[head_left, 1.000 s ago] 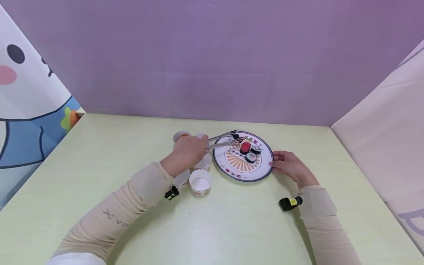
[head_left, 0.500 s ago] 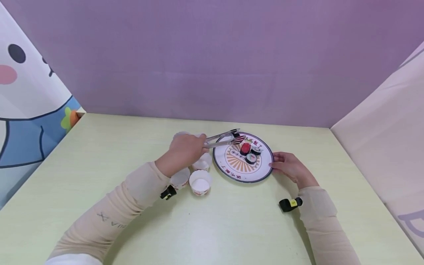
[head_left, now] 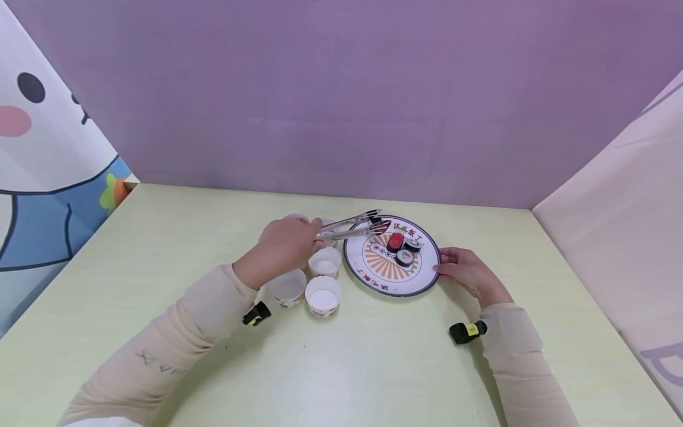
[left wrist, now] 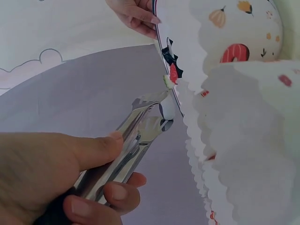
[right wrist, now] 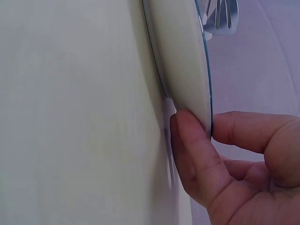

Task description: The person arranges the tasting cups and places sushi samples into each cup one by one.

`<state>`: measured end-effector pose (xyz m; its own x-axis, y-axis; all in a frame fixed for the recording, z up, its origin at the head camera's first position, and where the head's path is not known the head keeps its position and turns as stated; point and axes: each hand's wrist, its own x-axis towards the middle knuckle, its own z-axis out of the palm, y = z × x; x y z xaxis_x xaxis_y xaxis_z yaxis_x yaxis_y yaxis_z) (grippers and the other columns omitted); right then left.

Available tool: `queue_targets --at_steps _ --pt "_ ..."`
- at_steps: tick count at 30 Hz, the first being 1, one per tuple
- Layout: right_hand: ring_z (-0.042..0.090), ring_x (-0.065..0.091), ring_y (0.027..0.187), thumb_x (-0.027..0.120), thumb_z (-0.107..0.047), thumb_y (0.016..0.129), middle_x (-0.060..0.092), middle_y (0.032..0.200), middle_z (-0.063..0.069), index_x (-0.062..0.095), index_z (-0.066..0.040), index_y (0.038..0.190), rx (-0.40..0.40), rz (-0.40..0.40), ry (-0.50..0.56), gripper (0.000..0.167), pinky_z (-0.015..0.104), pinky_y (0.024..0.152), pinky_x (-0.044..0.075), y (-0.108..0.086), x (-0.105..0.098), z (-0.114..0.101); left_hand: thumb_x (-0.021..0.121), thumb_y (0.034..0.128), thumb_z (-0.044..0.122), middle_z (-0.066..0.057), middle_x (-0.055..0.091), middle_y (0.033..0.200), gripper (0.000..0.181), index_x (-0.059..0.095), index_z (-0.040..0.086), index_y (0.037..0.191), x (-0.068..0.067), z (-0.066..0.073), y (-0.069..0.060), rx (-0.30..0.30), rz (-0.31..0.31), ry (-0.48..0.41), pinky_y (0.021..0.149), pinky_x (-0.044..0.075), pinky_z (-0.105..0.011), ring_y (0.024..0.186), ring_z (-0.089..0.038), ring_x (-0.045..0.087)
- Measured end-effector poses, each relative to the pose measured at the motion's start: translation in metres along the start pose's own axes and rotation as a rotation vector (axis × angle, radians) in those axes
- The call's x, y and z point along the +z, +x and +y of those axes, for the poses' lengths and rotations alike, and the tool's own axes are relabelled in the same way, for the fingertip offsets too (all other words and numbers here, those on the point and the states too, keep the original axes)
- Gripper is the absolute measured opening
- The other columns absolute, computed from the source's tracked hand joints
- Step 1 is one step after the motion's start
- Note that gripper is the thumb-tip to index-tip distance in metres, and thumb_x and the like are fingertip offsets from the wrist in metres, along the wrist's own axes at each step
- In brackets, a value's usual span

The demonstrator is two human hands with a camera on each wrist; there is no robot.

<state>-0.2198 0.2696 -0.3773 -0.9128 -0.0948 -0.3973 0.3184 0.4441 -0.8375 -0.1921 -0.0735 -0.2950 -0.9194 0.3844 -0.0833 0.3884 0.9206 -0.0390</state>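
The left hand (head_left: 281, 246) grips metal tongs (head_left: 349, 231), thumb on one side and fingers on the other in the left wrist view. The tips of the tongs (left wrist: 152, 117) hold a dark and white piece (left wrist: 166, 108) over the left part of the round plate (head_left: 373, 279). On the plate lie a red-topped sushi piece (head_left: 395, 241) and two round rolls (head_left: 404, 257). The right hand (head_left: 469, 271) pinches the plate's right rim between thumb and fingers; the right wrist view shows its fingertips (right wrist: 190, 122) under the plate's edge.
Several white paper cups (head_left: 323, 295) stand close together left of the plate, some partly hidden behind the left hand. A purple partition (head_left: 320, 118) rises along the back of the pale table (head_left: 363, 367).
The left hand has moved left, and the tongs have shifted slightly left with it. More of the cups shows. The right hand keeps its grip on the plate's rim.
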Motion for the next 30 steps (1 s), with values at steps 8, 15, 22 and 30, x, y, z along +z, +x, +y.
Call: queue_targets --at_steps 8,15,22,30 --pt "0.013 0.054 0.089 0.057 0.002 0.091 0.046 0.12 0.02 0.027 0.012 0.14 -0.013 -0.001 0.009 0.058 0.023 0.079 0.051 0.0 0.0 -0.001 0.055 0.0942 0.039 -0.003 0.051 0.067 0.034 0.055 0.006 0.104 0.002 -0.012 -0.012 0.043 0.091 -0.01 0.046 0.04 -0.034 0.058 -0.022 0.051" --pt "0.013 0.055 0.09 0.056 0.002 0.091 0.047 0.12 0.021 0.027 0.012 0.14 -0.019 -0.002 0.005 0.058 0.023 0.08 0.051 0.001 0.001 -0.001 0.055 0.0937 0.04 -0.003 0.05 0.068 0.041 0.053 0.007 0.118 0.003 -0.022 -0.023 0.041 0.087 0.016 0.043 0.035 -0.032 0.047 -0.02 0.045" --pt "0.013 0.055 0.09 0.055 0.005 0.091 0.046 0.12 0.021 0.027 0.013 0.139 -0.033 -0.012 0.022 0.056 0.025 0.081 0.051 0.004 0.001 0.001 0.054 0.0946 0.041 -0.001 0.046 0.053 0.042 0.051 0.009 0.122 0.0 -0.031 -0.034 -0.003 0.002 0.0 0.043 0.028 -0.028 0.046 -0.016 0.041" --pt "0.014 0.055 0.092 0.056 0.004 0.09 0.046 0.12 0.022 0.028 0.013 0.138 -0.032 -0.006 0.003 0.056 0.024 0.081 0.051 0.004 0.0 0.001 0.057 0.0936 0.038 0.0 0.046 0.054 0.049 0.046 0.013 0.134 -0.005 -0.04 -0.048 -0.006 0.03 0.005 0.042 0.029 -0.028 0.047 -0.015 0.041"
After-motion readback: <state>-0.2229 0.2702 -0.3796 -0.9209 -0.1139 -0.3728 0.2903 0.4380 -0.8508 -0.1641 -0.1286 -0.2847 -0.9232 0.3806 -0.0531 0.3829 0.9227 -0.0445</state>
